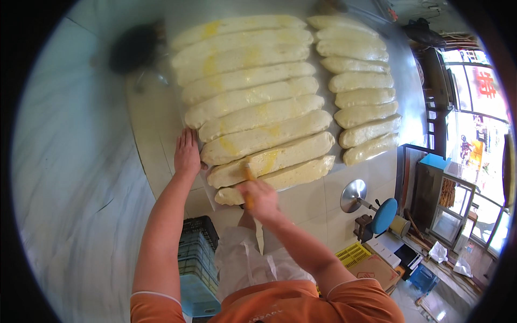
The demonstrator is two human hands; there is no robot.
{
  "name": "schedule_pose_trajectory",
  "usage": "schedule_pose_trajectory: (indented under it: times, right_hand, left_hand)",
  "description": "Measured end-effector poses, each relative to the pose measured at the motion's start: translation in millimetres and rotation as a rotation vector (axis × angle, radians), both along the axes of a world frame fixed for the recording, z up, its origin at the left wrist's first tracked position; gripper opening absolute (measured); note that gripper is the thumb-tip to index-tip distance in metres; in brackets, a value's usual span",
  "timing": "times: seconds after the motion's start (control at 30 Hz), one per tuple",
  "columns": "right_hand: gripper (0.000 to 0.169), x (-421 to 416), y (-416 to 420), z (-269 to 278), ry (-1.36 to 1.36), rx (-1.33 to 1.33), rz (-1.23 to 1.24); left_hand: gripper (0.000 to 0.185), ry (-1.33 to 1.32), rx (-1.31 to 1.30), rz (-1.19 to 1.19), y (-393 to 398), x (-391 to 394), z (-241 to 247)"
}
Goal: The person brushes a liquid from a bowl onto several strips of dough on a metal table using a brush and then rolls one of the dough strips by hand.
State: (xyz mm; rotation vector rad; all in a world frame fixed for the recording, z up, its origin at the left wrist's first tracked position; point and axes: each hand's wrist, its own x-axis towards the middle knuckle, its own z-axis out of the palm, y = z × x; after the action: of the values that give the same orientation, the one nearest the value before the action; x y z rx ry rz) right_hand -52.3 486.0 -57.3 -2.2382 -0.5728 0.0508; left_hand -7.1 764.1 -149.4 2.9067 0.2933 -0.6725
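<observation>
My right hand (258, 198) is closed around the orange-brown handle of a brush (250, 171), whose tip touches the second-nearest long dough roll (291, 155) at its left part. Flat beside the left ends of the rolls, on the table's edge, lies my left hand (189, 152), holding nothing. Several long pale dough rolls (258, 115) lie side by side, some with yellow streaks of liquid. A second column of shorter, glossy dough rolls (365, 98) lies to the right on the metal table (408, 93). The nearest long roll (301, 174) is partly hidden by my right hand.
Stacked plastic crates (198, 274) stand by my legs at the lower left. At the right are a round blue stool (385, 216), a yellow basket (352, 254), a cardboard box (371, 272) and a glass-fronted cabinet (450, 206). A blurred dark round object (133, 48) is at the upper left.
</observation>
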Motion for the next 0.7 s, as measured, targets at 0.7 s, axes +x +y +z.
schedule_pose_trajectory:
  times: [0.7]
  right_hand:
    - [0.016, 92, -143, -3, -0.021, -0.203, -0.153]
  left_hand:
    - [0.137, 0.077, -0.002, 0.06, -10, 11, 9]
